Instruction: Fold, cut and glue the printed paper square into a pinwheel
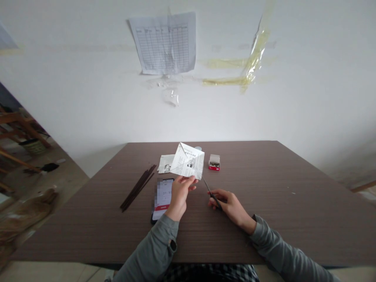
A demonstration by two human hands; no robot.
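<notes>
My left hand (181,194) pinches the lower edge of a folded sheet of printed paper (188,160), lifted above the table. A diagonal fold line shows near its top left corner. In my right hand (226,201) is a pair of scissors (216,199) with dark handles. Their blades point up and left, with the tips close to the paper's lower right corner; I cannot tell if they touch it. Behind the raised sheet lies more printed paper (166,161), partly covered by it.
Left of my hands lie a phone (163,196) with a timer on screen and several dark thin sticks (138,188). A small open red and white box (214,162) stands to the right. A clear round item (198,148) is mostly hidden. The brown table (279,219) meets a white wall.
</notes>
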